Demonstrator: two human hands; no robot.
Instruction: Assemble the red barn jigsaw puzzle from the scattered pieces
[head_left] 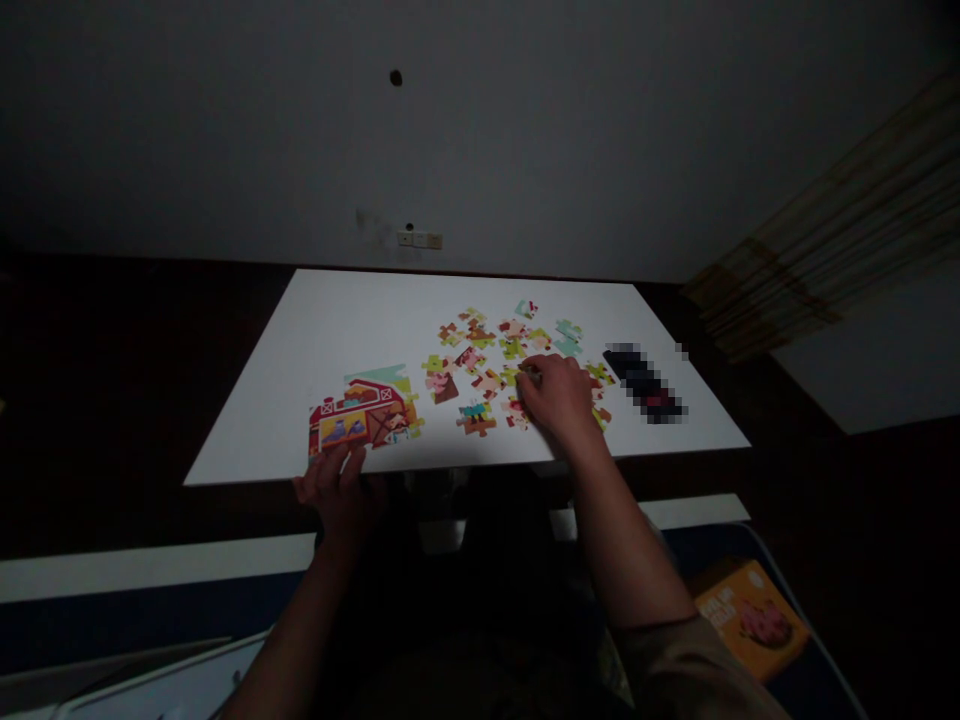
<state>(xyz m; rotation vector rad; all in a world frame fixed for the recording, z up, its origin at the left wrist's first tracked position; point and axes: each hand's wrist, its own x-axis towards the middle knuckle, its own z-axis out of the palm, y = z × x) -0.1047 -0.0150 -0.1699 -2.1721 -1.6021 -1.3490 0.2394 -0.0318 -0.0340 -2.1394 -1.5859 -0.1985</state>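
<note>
A joined section of jigsaw puzzle [369, 418], with a red barn on it, lies at the left front of the white table [277, 350]. My left hand [337, 485] rests at the table's front edge, its fingers apart and touching the lower border of that section. Loose puzzle pieces [476, 415] are scattered over the middle of the table, some overlapping. Among them, my right hand [561, 395] has thumb and fingers pinched on a puzzle piece [531, 371], which the fingers mostly cover. Several other pieces are partly hidden by this hand.
A dark pixelated object [645, 385] lies on the table's right side. An orange box [754, 620] sits on a dark blue seat at lower right. Behind the table stands a wall with sockets [420, 239]; a curtain [810, 240] hangs at right.
</note>
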